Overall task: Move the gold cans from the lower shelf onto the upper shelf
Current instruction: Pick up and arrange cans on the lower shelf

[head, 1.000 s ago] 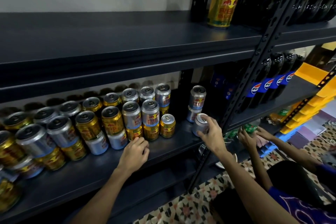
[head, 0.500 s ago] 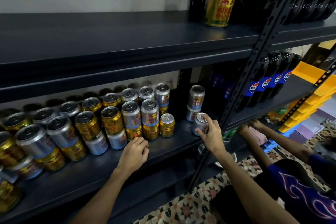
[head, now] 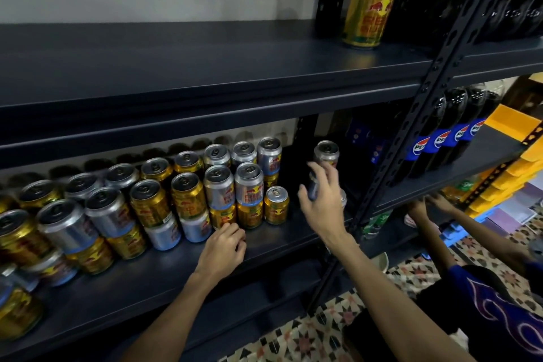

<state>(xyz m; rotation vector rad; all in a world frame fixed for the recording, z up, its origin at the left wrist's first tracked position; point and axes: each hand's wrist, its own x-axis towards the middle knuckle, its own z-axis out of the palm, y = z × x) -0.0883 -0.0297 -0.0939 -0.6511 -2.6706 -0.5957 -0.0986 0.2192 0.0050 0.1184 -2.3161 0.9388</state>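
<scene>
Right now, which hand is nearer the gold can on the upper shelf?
Right. The right hand, gripping a can, is below the gold can and slightly left; the left hand rests lower and farther left on the lower shelf.

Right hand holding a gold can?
No, the can that the right hand grips looks silver-blue, not gold.
</scene>
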